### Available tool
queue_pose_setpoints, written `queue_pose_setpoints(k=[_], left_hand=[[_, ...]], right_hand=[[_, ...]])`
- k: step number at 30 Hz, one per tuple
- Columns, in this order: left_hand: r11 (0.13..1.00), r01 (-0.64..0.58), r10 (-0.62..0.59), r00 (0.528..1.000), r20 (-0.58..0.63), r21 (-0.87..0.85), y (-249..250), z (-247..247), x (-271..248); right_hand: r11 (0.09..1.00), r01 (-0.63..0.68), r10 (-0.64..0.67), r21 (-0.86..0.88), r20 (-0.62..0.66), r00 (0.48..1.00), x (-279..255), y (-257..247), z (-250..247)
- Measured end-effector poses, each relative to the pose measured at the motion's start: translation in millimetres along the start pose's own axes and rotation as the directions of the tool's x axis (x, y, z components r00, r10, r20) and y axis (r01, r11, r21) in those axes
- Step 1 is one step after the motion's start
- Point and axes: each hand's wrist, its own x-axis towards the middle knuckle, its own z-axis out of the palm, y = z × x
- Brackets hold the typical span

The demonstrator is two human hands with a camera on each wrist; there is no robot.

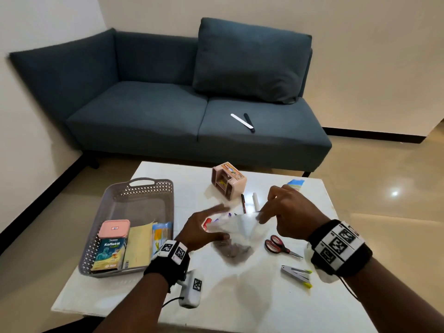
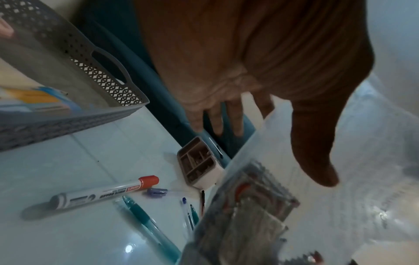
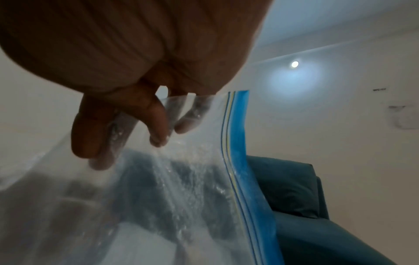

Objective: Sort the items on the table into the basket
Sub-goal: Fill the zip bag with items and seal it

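Note:
A clear zip bag (image 1: pixel 240 227) hangs above the white table (image 1: pixel 240 308) between both hands, with dark sachets (image 2: pixel 249 206) in its bottom. My right hand (image 1: pixel 266 212) pinches the bag's top beside the blue zip strip (image 3: pixel 238 143). My left hand (image 1: pixel 217 223) is spread at the bag's left edge. Its fingers (image 2: pixel 217 122) are straight and its thumb (image 2: pixel 317 161) lies in front of the plastic. The grey basket (image 1: pixel 134 188) stands at the left and holds a pink-lidded jar (image 1: pixel 114 228), a green box (image 1: pixel 110 254) and a yellow envelope (image 1: pixel 139 246).
A pink organizer (image 1: pixel 229 181) stands at the back of the table. A marker (image 2: pixel 102 193) and several pens (image 2: pixel 190 211) lie under the bag. Red scissors (image 1: pixel 281 246) and a stapler (image 1: pixel 296 275) lie to the right. A blue sofa (image 1: pixel 192 104) stands behind.

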Motion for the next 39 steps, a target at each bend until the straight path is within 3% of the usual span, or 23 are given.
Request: queue_pose_setpoints(k=[2, 7, 9, 12, 14, 16, 19, 21, 23, 25, 27, 29, 31, 35, 37, 39], left_hand=[[0.998, 0.012, -0.008, 0.998, 0.066, -0.057, -2.7, 0.1, -6.7], [0.934, 0.14, -0.155, 0.988, -0.018, -0.328, -6.3, 3.6, -29.9], [0.905, 0.219, -0.212, 0.975, 0.061, -0.365, -8.2, 1.2, -38.7], [0.902, 0.339, -0.294, 0.936, 0.191, -0.27, -17.8, -3.1, -46.7], [0.888, 0.402, -0.381, 0.915, 0.132, -0.224, -26.6, -5.6, -48.1], [0.861, 0.457, -0.45, 0.889, 0.086, -0.223, -35.0, -6.0, -47.5], [0.83, 0.542, -0.527, 0.839, 0.135, -0.13, -50.2, -4.2, -49.7], [0.811, 0.584, -0.575, 0.795, 0.193, 0.012, -61.2, 0.0, -52.5], [0.794, 0.59, -0.607, 0.782, 0.139, 0.148, -75.5, 5.1, -55.5], [0.776, 0.577, -0.602, 0.798, 0.026, 0.255, -91.0, 7.1, -55.5], [0.77, 0.565, -0.584, 0.811, -0.028, 0.297, -110.3, 7.8, -54.0], [0.768, 0.575, -0.588, 0.808, -0.045, 0.283, -124.5, 10.3, -50.6], [0.767, 0.593, -0.6, 0.798, -0.053, 0.244, -113.4, 13.0, -47.9], [0.764, 0.631, -0.62, 0.776, -0.117, 0.136, -106.7, 21.8, -44.2], [0.744, 0.668, -0.663, 0.736, -0.14, -0.015, -105.4, 24.6, -42.8], [0.695, 0.677, -0.713, 0.693, -0.107, -0.244, -106.6, 27.9, -38.8]], right_hand=[[0.999, -0.027, 0.028, 0.043, -0.025, 0.999, -4.8, -2.6, 2.8], [0.953, -0.09, 0.112, 0.291, -0.058, 0.992, -13.9, -7.8, 12.2], [0.899, -0.067, 0.121, 0.432, -0.099, 0.988, -15.3, -9.1, 15.4], [0.851, -0.101, 0.153, 0.516, -0.059, 0.986, -15.6, -4.8, 18.4], [0.846, -0.142, 0.169, 0.514, -0.006, 0.986, -14.1, 1.3, 24.3], [0.859, -0.175, 0.227, 0.481, -0.052, 0.973, -9.8, 8.3, 42.0], [0.852, -0.273, 0.341, 0.446, -0.079, 0.937, -4.4, 15.2, 87.5], [0.892, -0.331, 0.37, 0.309, -0.078, 0.926, -8.4, 17.7, 124.2], [0.904, -0.381, 0.406, 0.194, -0.114, 0.907, -16.9, 24.9, 153.4], [0.807, -0.553, 0.576, 0.207, -0.065, 0.815, -24.9, 34.4, 166.7], [0.666, -0.716, 0.708, 0.209, 0.125, 0.695, -31.7, 45.3, 180.6], [0.526, -0.841, 0.766, 0.127, 0.358, 0.533, -39.1, 54.6, 191.0], [0.434, -0.897, 0.793, 0.084, 0.437, 0.424, -47.0, 56.0, 194.7], [0.274, -0.947, 0.868, 0.168, 0.381, 0.319, -53.1, 55.8, 209.2], [0.116, -0.922, 0.86, 0.37, 0.426, 0.28, -48.2, 53.8, 216.5], [-0.075, -0.809, 0.827, 0.583, 0.49, 0.276, -42.3, 49.9, 219.4]])
